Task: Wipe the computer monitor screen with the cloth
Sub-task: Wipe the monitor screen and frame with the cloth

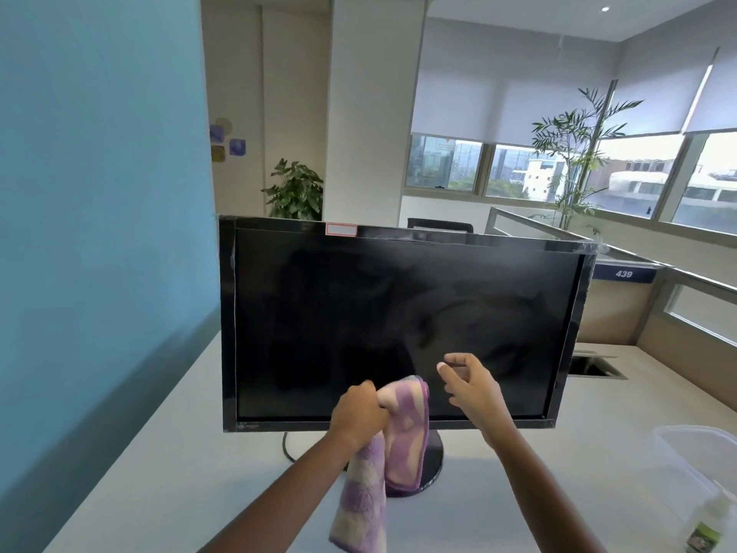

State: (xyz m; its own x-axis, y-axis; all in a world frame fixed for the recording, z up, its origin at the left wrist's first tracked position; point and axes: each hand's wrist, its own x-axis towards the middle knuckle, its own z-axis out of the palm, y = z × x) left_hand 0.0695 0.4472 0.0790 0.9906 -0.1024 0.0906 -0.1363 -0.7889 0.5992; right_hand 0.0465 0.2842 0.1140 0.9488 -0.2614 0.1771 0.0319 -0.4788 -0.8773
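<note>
A blue partition [99,193] is seen at the far left, rising beside the pale surface [179,453]. Small coloured stickers [227,143] are fixed to the wall behind it, and a leafy potted plant [295,191] is placed just behind the top left corner of the monitor [391,321]. The monitor is stood upright on the surface, and its dark screen [319,333] is marked with faint smears. A red-edged white label [341,229] is stuck on the top bezel, and a dark cable [286,445] is looped under the lower bezel.

The left hand [359,413] is raised in front of the lower bezel, near the middle. Its fingers [369,393] are curled tightly round the purple and cream cloth [406,433], which is bunched in the grip. One folded part of the cloth is draped in front of the round monitor stand [434,461], and a longer part is left hanging below the wrist. The cloth is held at the bottom edge of the screen; whether it is pressed on the glass cannot be told.

The right hand [474,389] is held just beside the cloth, in front of the lower right of the screen. Its fingers [458,358] are loosely spread and nothing is held in them; contact with the screen cannot be told.

Further right, a tall palm [574,153] is set by the windows, a number plate [623,274] is fixed to a divider, and a cable opening [594,365] is cut into the surface. A clear plastic container [698,464] and a bottle [710,524] are placed at the right edge.
</note>
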